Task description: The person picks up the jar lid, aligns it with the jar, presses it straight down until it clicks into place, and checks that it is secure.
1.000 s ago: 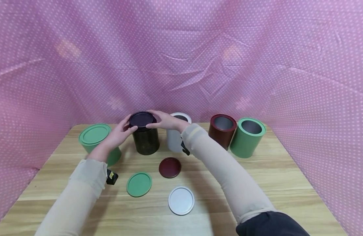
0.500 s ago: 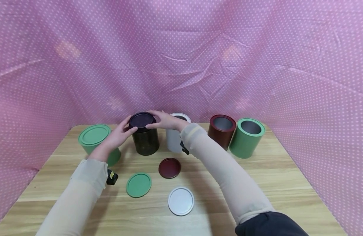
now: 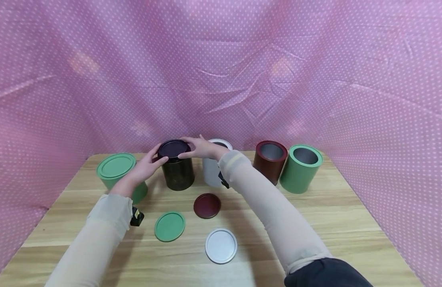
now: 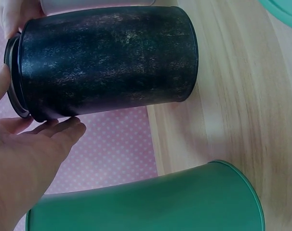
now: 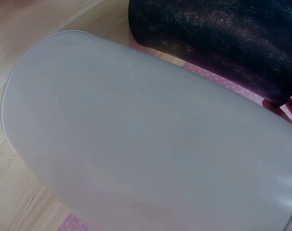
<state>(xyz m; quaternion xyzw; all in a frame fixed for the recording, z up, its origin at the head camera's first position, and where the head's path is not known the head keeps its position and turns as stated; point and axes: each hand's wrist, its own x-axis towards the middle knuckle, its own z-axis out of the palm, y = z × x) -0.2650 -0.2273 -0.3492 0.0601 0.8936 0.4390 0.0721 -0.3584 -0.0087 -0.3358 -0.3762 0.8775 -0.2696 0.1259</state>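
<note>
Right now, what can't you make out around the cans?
Black can inside: hidden by its lid, head view.
White can opening: partly hidden by the right hand, head view.
White can's top end: cut off by the right edge, right wrist view.
Left green can: cut off by the bottom edge, left wrist view.

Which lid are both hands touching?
The black lid over the black can; the loose green lid, red lid and white lid lie untouched; another covers the leftmost can.

head: high, facing forward-down | wrist views: close, side-on | shared: black can point(image 4: 107, 62)
</note>
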